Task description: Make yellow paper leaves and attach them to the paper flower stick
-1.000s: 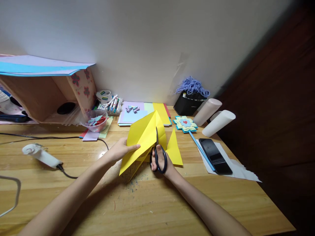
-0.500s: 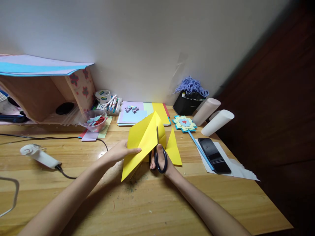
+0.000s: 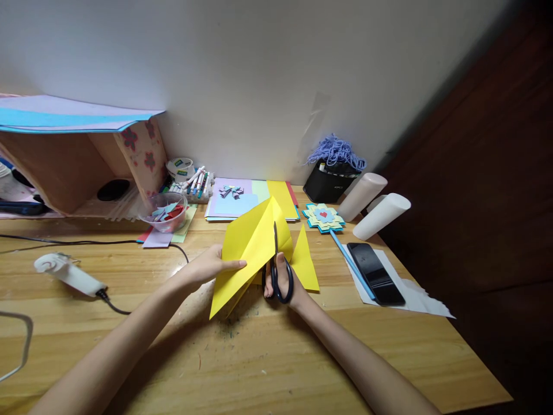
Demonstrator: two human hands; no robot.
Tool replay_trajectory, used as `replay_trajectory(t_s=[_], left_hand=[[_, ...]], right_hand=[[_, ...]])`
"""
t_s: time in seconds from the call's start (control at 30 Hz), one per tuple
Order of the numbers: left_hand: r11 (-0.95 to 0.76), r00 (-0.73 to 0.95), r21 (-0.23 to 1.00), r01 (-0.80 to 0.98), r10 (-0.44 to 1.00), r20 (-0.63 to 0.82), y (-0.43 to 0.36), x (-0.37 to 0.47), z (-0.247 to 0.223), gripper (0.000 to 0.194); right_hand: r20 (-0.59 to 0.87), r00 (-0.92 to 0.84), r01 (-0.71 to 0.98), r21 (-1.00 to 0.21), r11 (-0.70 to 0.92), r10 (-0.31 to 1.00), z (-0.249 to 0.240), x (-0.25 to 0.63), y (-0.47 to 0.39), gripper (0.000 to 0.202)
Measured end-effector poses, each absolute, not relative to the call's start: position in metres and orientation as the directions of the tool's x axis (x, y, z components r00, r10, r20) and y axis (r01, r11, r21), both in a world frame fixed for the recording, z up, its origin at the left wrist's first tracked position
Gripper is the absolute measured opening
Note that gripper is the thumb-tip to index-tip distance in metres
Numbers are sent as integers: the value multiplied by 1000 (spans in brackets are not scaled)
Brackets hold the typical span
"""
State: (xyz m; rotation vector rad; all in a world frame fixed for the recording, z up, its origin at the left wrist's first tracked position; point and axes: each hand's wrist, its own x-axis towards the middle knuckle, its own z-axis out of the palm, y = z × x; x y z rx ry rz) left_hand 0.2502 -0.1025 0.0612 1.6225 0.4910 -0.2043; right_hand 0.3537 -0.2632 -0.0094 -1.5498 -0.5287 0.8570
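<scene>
A folded sheet of yellow paper [image 3: 253,242] is held up over the middle of the table, its near corner hanging toward me. My left hand [image 3: 216,266] pinches its left side, thumb on top, fingers hidden behind. My right hand [image 3: 283,282] holds dark-handled scissors [image 3: 290,282], with thumb and fingers in the loops. The blades point away from me at the paper's right part, one blade lying over it. Beside them on the table rests a pointed yellow offcut [image 3: 306,265].
A glue gun [image 3: 71,275] with a cord lies left. Behind are a bowl of scraps [image 3: 166,216], markers [image 3: 196,183], coloured sheets [image 3: 235,207] and a black yarn holder [image 3: 328,184]. At right are a paper flower [image 3: 323,216], white rolls [image 3: 382,216] and a phone [image 3: 375,274].
The near corner of the yellow paper has shifted slightly left, and its lower layers have spread a little apart. Both hands keep their hold.
</scene>
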Motion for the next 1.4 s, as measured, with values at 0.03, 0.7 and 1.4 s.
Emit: replay_trajectory(t_s=[0.03, 0.7, 1.4], left_hand=[[-47, 891, 902, 430, 186, -415, -102, 250, 61, 51], [-57, 877, 894, 445, 232, -422, -105, 249, 67, 47], [-71, 898, 902, 425, 156, -411, -106, 246, 67, 48]], right_hand=[[-227, 624, -140, -974, -178, 748, -9, 354, -263, 71], [-270, 579, -131, -962, -239, 770, 0, 353, -265, 76], [-250, 623, -89, -964, -250, 741, 4, 355, -266, 73]])
